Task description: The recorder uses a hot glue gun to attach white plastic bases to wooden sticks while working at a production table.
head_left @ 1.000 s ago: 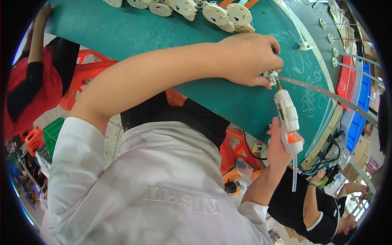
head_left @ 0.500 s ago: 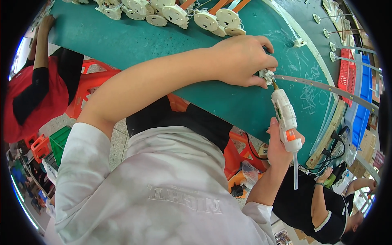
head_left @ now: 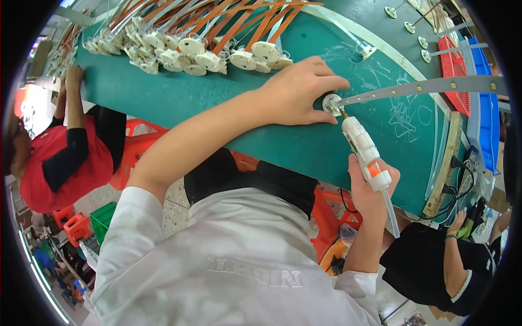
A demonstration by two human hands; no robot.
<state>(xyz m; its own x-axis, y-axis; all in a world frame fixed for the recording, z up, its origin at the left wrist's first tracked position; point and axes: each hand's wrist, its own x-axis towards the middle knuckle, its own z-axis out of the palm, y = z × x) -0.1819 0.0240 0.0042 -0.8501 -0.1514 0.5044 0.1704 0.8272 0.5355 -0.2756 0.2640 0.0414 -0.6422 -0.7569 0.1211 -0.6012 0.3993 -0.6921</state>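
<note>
Left hand: your left hand [head_left: 296,92], in the upper middle of the frame, lies palm down on the green worktop [head_left: 217,117], fingers curled over a small round white disc [head_left: 330,102] and pinning it in place.
Round white disc: it sits on the worktop just right of centre, at your left fingertips; a long grey strip [head_left: 435,87] dotted with small yellow squares runs from it toward the right edge of the frame.
Right hand: your right hand [head_left: 370,187], lower right of centre, is closed around the rear of a white glue gun [head_left: 361,146] with an orange trigger.
Glue gun: it slants up and to the left, its nozzle touching the disc's edge.
Finished pieces: a row of similar white discs with orange strips [head_left: 190,49] lies along the worktop's upper left.
Other people: one person in red [head_left: 60,163] stands at far left; another in black [head_left: 440,266] is at lower right.
</note>
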